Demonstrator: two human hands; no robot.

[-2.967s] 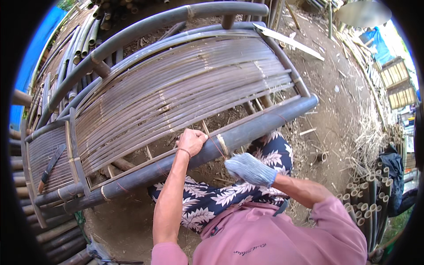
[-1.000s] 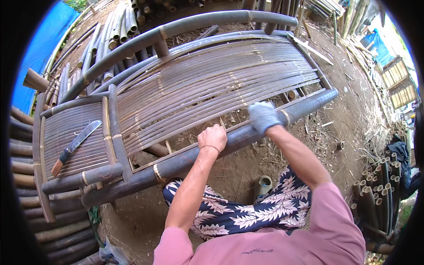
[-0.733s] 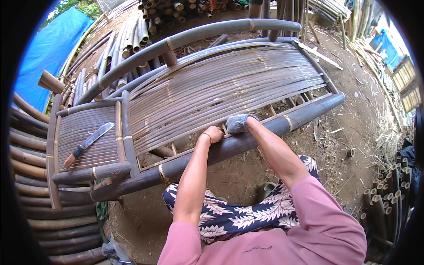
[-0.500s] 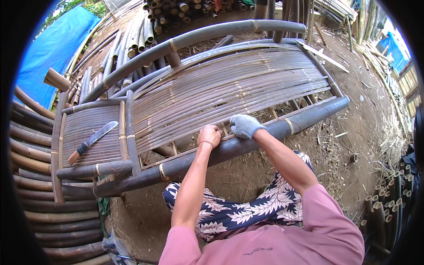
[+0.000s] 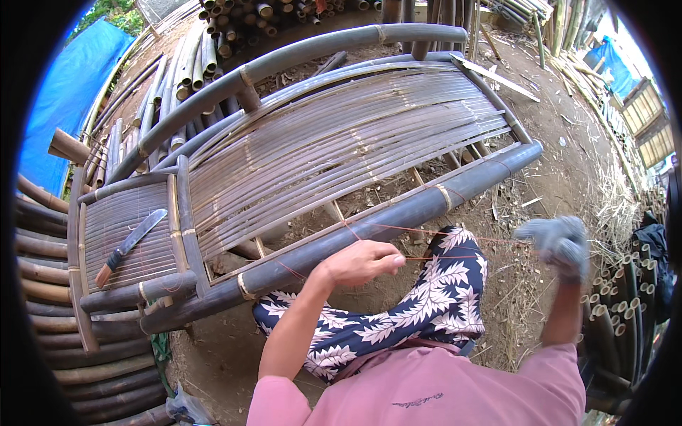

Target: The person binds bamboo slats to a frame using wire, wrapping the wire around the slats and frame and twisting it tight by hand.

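A bamboo bench (image 5: 323,252) with a slatted seat (image 5: 320,156) stands before me, dark poles forming its frame. Thin reddish string (image 5: 455,234) runs from its front rail off to the right. My bare left hand (image 5: 362,261) is just on my side of that rail, thumb and fingers pinched on a strand. Far out to the right, my right hand (image 5: 558,245) in a grey knitted glove is closed on the string and slightly blurred. Two strands stretch roughly level between the hands and the rail, above my knee.
A knife (image 5: 131,245) with a wood-and-black handle lies on the bench's left slatted end. Bamboo poles (image 5: 99,355) are stacked at left, more at the back (image 5: 263,18) and lower right (image 5: 625,305). Blue tarp (image 5: 78,92) hangs far left. Shavings litter the ground.
My hands have come apart from the front rail. The gloved right hand swung far right, drawing out string; the left moved toward me. The whole view shifted slightly.
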